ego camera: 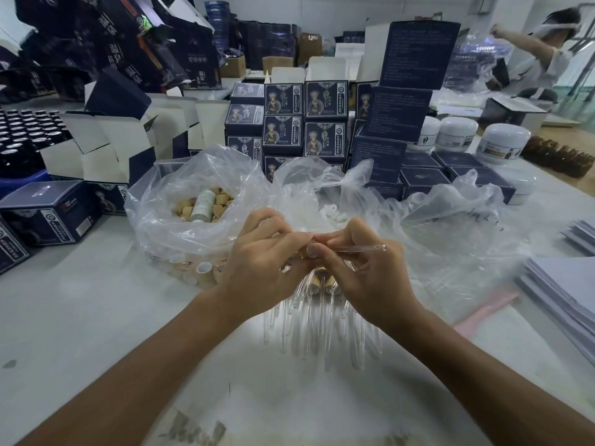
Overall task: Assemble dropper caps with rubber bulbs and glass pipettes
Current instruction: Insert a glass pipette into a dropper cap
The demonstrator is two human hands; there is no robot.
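A glass pipette (357,249) is pinched in the fingers of the right hand (360,268) and held level above the table (96,317), its rounded tip pointing right, so that its open end meets the dropper cap (294,260) gripped in the left hand (264,265). The hands are brought together, presumably to steady the push. Finished droppers (322,304) are laid fanned just beneath, and loose caps (219,201) are kept in a plastic bag (154,220) towards the far edge, within reach.

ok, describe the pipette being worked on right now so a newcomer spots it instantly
Start at the two hands meeting mid-table in front of the clear plastic bags. The glass pipette juts sideways from the right hand, its rounded tip pointing right. Unlike the loose pipettes heaped on the table below, it is held in the air, horizontal.
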